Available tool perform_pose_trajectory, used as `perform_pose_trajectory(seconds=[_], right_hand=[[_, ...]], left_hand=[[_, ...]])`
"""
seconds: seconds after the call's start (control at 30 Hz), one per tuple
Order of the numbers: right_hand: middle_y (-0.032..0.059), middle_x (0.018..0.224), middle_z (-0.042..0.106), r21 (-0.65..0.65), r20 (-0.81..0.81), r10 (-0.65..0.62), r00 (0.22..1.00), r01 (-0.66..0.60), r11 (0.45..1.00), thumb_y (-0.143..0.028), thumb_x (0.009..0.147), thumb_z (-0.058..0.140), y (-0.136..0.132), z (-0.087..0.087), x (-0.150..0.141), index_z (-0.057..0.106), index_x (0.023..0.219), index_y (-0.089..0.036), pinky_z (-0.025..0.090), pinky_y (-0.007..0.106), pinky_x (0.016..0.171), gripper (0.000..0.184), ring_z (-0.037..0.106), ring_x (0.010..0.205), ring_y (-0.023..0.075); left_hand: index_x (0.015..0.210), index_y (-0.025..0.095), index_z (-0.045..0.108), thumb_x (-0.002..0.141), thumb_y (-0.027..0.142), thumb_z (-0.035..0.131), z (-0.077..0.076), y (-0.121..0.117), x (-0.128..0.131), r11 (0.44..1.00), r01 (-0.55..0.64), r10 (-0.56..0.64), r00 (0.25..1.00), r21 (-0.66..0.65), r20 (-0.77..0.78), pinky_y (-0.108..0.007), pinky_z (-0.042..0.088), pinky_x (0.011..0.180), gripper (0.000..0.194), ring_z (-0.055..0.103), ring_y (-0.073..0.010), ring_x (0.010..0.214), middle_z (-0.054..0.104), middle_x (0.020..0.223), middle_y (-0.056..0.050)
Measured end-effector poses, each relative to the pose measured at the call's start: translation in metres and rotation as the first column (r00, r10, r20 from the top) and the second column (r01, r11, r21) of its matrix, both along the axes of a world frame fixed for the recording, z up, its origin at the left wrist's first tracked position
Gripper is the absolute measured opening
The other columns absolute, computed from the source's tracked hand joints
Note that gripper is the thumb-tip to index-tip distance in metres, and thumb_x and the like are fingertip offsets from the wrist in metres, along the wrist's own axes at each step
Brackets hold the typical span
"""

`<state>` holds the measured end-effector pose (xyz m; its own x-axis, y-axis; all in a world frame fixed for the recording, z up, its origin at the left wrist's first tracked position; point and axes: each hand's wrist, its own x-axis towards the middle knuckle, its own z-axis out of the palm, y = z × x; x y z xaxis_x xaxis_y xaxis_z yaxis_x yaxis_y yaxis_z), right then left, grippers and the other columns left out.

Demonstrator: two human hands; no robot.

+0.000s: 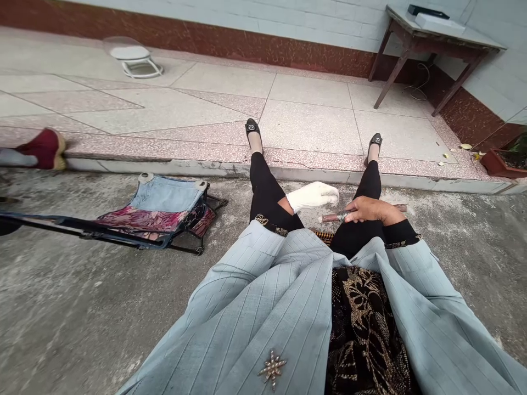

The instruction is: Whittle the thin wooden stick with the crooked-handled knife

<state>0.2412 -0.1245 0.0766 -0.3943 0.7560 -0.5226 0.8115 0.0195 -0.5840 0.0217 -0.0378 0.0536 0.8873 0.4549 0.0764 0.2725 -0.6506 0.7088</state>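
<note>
Off the porch edge [206, 167]: right hand [368, 210] closed around a wire-bound stick [330, 218].
Stick: likely light, stiff; best held mid-shaft.
Gloved left hand [313, 196]: curled, any hold unclear.

Thin brown stick [330, 218]: hidden midway by bare right hand [370, 210]
White plastic stool [142, 67]: blurred around the seat
Reddish-brown planter [500, 164]: cut off by right edge
Pale-blue striped coat [247, 323]: cut off at bottom
</note>
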Motion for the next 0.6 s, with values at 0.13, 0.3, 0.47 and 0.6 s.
perform_pose_trajectory(seconds=[0.13,0.3,0.47,0.6], right_hand=[[-0.0018,0.067,0.059,-0.013,-0.34,-0.038,0.94,0.035,0.999,-0.044,0.081,0.067,-0.006,0.007,0.0,0.071,0.096,-0.015,0.041,0.023,0.055,0.032,0.049,0.056,0.0103],[-0.0017,0.064,0.056,0.193,-0.5,-0.274,0.822,0.414,0.89,-0.046,0.083,0.063,-0.003,0.014,0.007,0.06,0.075,-0.017,0.037,0.024,0.052,0.03,0.047,0.053,0.0095],[-0.0004,0.063,0.058,0.323,-0.392,-0.421,0.818,0.551,0.769,-0.046,0.084,0.061,0.005,-0.002,0.01,0.06,0.073,-0.019,0.036,0.026,0.052,0.029,0.047,0.052,0.0111],[0.0007,0.062,0.059,0.425,-0.253,-0.423,0.87,0.493,0.759,-0.046,0.086,0.061,0.009,-0.008,0.005,0.062,0.074,-0.019,0.034,0.027,0.054,0.03,0.049,0.055,0.0137]], left_hand=[[0.097,0.014,0.068,0.091,0.038,0.05,-0.017,-0.005,0.008,0.963,-0.054,0.085,0.99,-0.265,0.11,-0.025,0.043,0.066,0.03,0.056,-0.0138,0.071,0.066,0.076,-0.004],[0.086,0.013,0.062,0.094,0.045,0.043,-0.04,-0.025,0.014,0.888,0.016,0.074,0.981,-0.459,0.178,-0.023,0.035,0.052,0.038,0.042,-0.0087,0.052,0.054,0.063,0.0],[0.086,0.014,0.062,0.094,0.042,0.045,-0.034,-0.03,0.008,0.933,0.066,0.011,0.977,-0.354,0.211,-0.023,0.038,0.064,0.034,0.05,-0.0099,0.065,0.061,0.076,-0.001],[0.087,0.017,0.064,0.095,0.035,0.043,-0.023,-0.029,0.006,0.999,-0.006,0.008,0.999,-0.034,0.052,-0.025,0.038,0.071,0.029,0.055,-0.0132,0.072,0.063,0.078,-0.001]])
